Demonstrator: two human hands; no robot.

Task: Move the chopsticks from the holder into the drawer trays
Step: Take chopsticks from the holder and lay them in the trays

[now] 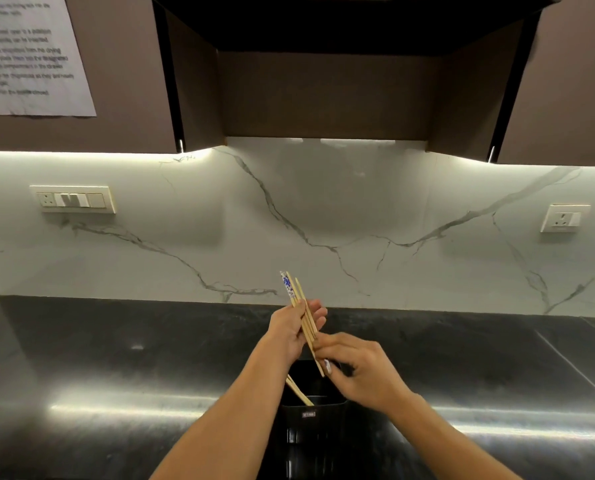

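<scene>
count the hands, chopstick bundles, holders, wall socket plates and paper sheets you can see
hands: 2, left hand and right hand
chopstick bundles: 2, one held, one in the holder
black holder: 1
wall socket plates: 2
paper sheet: 1
total: 8

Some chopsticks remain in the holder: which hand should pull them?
Probably right. The right hand only pinches the bundle the left hand grips, and sits nearer the holder and its chopsticks.
</scene>
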